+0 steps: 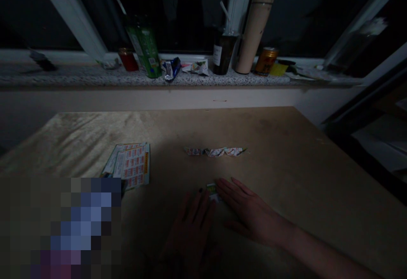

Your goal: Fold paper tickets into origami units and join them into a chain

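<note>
A small green-and-white printed paper piece (211, 189) lies on the brown tabletop between my hands. My right hand (246, 207) rests flat with its fingers stretched out, fingertips at the paper's right edge. In deep shadow, my left hand (192, 224) lies to the left with fingers extended, the fingertips at the paper's lower left. Beyond both hands is a row of crumpled, folded printed paper pieces (216, 152). Printed cards (135, 164) with red-and-white grids lie overlapping farther left.
A pixelated patch covers the lower left. Along the granite windowsill (187, 79) behind the table (178, 122) stand a green package (146, 52), a dark cup with a straw (224, 54), a tall beige flask (254, 31), an orange can (266, 61), a red jar (128, 59) and crumpled wrappers (171, 69).
</note>
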The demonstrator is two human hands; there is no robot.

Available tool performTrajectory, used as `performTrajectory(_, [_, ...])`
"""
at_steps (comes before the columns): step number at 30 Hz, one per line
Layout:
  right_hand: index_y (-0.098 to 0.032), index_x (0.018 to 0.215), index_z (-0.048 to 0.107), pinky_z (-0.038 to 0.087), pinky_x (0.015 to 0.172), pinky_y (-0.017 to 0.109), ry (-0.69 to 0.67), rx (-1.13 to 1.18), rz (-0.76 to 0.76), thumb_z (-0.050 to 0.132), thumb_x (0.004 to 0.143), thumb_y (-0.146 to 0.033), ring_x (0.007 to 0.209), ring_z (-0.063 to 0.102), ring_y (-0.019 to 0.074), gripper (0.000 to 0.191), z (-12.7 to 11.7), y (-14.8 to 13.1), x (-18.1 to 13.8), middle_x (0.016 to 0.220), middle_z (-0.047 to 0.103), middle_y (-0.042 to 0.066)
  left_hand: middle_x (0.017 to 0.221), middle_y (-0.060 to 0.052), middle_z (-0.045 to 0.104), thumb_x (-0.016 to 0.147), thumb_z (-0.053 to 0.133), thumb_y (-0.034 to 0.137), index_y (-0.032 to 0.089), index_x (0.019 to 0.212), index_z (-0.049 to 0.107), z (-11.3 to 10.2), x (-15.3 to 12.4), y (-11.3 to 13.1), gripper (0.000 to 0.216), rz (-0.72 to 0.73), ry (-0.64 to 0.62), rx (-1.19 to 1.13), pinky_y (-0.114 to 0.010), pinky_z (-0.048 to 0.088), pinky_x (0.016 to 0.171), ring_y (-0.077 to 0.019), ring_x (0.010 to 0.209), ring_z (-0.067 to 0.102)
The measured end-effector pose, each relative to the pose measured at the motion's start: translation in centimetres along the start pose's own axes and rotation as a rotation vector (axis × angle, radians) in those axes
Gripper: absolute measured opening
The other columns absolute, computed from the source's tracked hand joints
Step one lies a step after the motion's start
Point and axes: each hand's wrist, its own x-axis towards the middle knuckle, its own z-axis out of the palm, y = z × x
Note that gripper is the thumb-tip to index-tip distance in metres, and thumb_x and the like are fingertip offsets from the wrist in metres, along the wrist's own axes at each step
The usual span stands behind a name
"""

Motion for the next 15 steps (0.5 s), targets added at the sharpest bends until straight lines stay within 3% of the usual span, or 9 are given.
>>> performTrajectory(5, [-0.016,0.142,0.019,0.010,0.112,0.043,0.011,-0.024,0.008,0.049,0.086,-0.034,0.136,0.017,0.0210,0.066,-0.3,-0.6,0.0,0.148,0.022,0.009,0.143,-0.013,0.033,0.085,0.040,0.052,0.013,0.137,0.034,-0.4,0.0,0.2,0.066,0.032,0.010,0.008,-0.049,0.011,0.108,-0.0290,0.131,0.026])
performTrajectory(10, [-0.019,0.143,0.015,0.003,0.112,0.045,0.030,-0.037,0.052,0.052,0.085,-0.033,0.137,0.007,0.0227,0.071,-1.0,-2.0,-1.1,0.150,0.012,0.005,0.142,-0.013,0.034,0.084,0.039,0.053,0.012,0.138,0.033,-0.1,0.0,0.4,0.068,0.025,0.033,0.082,-0.050,0.016,0.106,-0.0294,0.131,0.027])
performTrajectory(15, [-0.021,0.142,0.017,0.001,0.112,0.047,-0.013,0.011,0.032,0.054,0.083,-0.033,0.134,0.021,0.0230,0.071,-0.8,-2.1,-1.9,0.146,0.025,0.006,0.144,-0.013,0.031,0.083,0.040,0.055,0.014,0.138,0.032,0.1,-0.1,0.1,0.069,0.043,0.030,0.112,-0.052,0.017,0.105,-0.0296,0.130,0.028])
